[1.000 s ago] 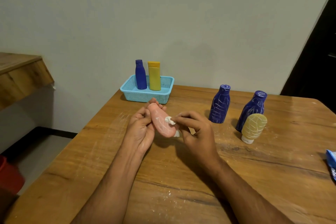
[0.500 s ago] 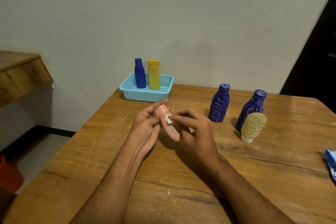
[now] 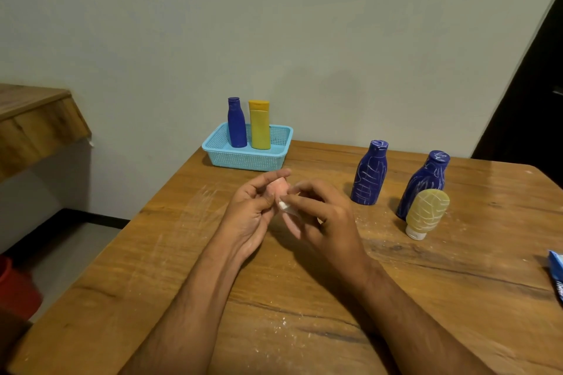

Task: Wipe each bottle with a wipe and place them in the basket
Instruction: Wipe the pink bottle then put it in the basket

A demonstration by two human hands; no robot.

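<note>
My left hand (image 3: 251, 210) grips a small pink bottle (image 3: 280, 187) above the middle of the wooden table (image 3: 304, 298). My right hand (image 3: 329, 216) pinches a small white wipe (image 3: 284, 205) against the bottle's side. Most of the bottle is hidden between my fingers. At the table's far edge stands a light blue basket (image 3: 243, 158) holding a clean blue bottle (image 3: 236, 122) and a yellow bottle (image 3: 259, 125), both upright. To the right stand two blue bottles with white scribbles (image 3: 369, 173) (image 3: 425, 184) and a pale yellow tube (image 3: 426, 213) on its white cap.
A blue packet (image 3: 557, 277) lies at the table's right edge. White dust speckles the tabletop near my arms. A wooden shelf (image 3: 33, 122) juts out at the left, and a red object (image 3: 15, 286) sits on the floor below it.
The pink bottle has turned in my left hand and is more covered by my fingers. My right hand slid the wipe along it, toward my left palm.
</note>
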